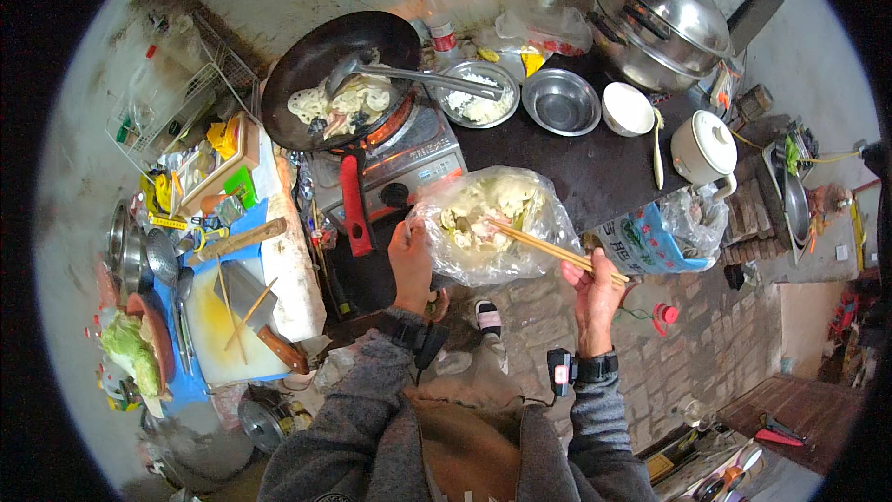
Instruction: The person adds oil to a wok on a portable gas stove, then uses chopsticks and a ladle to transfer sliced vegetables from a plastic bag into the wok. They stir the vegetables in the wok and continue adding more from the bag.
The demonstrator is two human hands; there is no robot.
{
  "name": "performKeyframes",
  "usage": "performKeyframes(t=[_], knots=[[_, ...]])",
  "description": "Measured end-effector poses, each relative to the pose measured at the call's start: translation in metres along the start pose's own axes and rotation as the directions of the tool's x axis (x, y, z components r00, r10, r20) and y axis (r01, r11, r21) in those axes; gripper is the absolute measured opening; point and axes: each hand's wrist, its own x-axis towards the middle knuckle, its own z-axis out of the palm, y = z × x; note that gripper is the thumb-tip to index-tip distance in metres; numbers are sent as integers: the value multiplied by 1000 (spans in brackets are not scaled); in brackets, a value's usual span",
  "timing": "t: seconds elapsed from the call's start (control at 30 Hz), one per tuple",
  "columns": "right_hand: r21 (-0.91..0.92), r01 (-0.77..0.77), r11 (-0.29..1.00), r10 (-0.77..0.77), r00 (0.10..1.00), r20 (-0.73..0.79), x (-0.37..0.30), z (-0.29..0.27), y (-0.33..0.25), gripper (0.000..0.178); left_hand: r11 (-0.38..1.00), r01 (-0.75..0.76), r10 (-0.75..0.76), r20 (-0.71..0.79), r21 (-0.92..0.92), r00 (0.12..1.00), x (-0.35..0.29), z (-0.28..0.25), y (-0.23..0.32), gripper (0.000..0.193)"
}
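My left hand (410,267) grips the left edge of a clear plastic bag (444,260), which seems to line a bowl or plate I cannot make out. Pale, mixed food (483,214) fills its middle. In my right hand (595,290) is a pair of wooden chopsticks (548,249), their tips down in that food. Beyond my left hand, a black wok (288,65) with a red handle (355,204) sits tilted on a lit burner (395,121). Sliced lotus root and dark pieces lie in the wok, under a metal ladle (418,74) resting across its rim.
Behind the bag stand a metal dish of white food (511,107), a metal bowl (561,102), a white bowl (628,110) and a lidded white pot (703,147). A large steamer (664,19) is at the back right. Leftward, a cleaver (279,346) lies by a cutting board (218,372).
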Motion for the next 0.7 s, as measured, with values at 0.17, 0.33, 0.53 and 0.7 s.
performKeyframes(t=[0.17, 0.33, 0.53, 0.7], knots=[[-11, 7, 1000, -6, 999, 36, -5, 11, -35, 23, 1000, 5, -4, -89, 5, 996, 2, 2, -6, 24], [33, 8, 999, -12, 991, 130, -7, 54, -73, 21, 999, 30, -34, -96, -43, 995, 1, 2, -16, 26], [35, 24, 999, -36, 925, 378, 3, 179, -91, 21, 996, 50, -62, -171, -71, 983, 1, 7, -21, 21], [-14, 244, 970, -181, 757, 628, 0, 307, -22, 22, 999, 32, -32, -118, -6, 993, -4, 5, -20, 24]])
